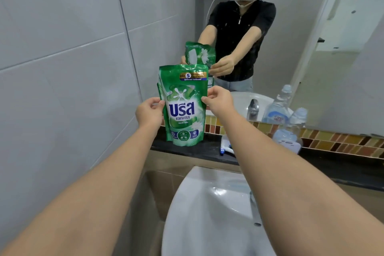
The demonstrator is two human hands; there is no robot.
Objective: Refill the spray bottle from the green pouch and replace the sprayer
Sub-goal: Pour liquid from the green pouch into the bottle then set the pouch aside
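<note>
Mirror (324, 33): spans the wall above the ledge.
Sink (207, 214): white, below the forearms.
Black ledge (193, 149): carries the upright green pouch (184, 106) at its left end and the clear spray bottle (291, 129) to the right.
Left hand (149, 112), right hand (220, 100): fingertips pinching the pouch's side edges.

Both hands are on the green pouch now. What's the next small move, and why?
Probably lift the green pouch off the black ledge and tear open a top corner. Left hand and right hand pinch its side edges, its top looks sealed, and the clear spray bottle stands at the right, apparently without its sprayer.
</note>
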